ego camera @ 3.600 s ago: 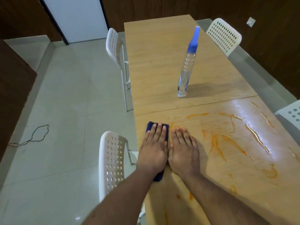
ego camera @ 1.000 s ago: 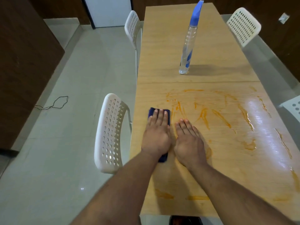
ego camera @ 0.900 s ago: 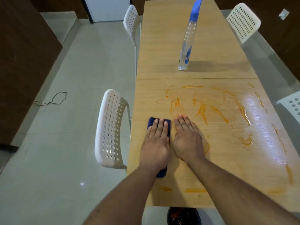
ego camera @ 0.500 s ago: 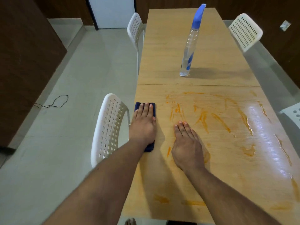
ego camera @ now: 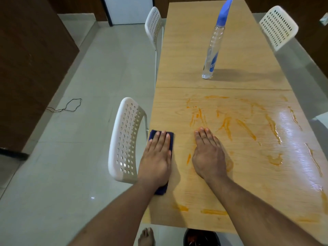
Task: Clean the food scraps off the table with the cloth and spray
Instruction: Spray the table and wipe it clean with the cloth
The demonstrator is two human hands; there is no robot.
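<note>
The left hand (ego camera: 156, 157) lies flat on the dark blue cloth (ego camera: 169, 139), fingers straight and pressed together, holding it down at the worktop's (ego camera: 195, 50) left edge, at about 8 o'clock in the view. The cloth shows beyond the fingertips and again under the wrist. The right hand (ego camera: 208, 155) rests palm down on the bare wood just beside it, fingers straight and close together, nothing held; the two hands are apart, with a strip of wood between them.

Orange smears (ego camera: 229, 121) streak the near half of the worktop, from 12 o'clock of the right hand out to 3 o'clock, with more streaks (ego camera: 213, 212) along the near edge at 6 o'clock. The wet surface shines at 3 o'clock.

The spray bottle (ego camera: 213, 50), clear with a blue top, stands upright on the far half at 1 o'clock, well apart from both hands.

A white perforated chair (ego camera: 125, 139) stands at 9 o'clock, close to the cloth. A bare foot (ego camera: 145, 237) shows at 6 o'clock.
</note>
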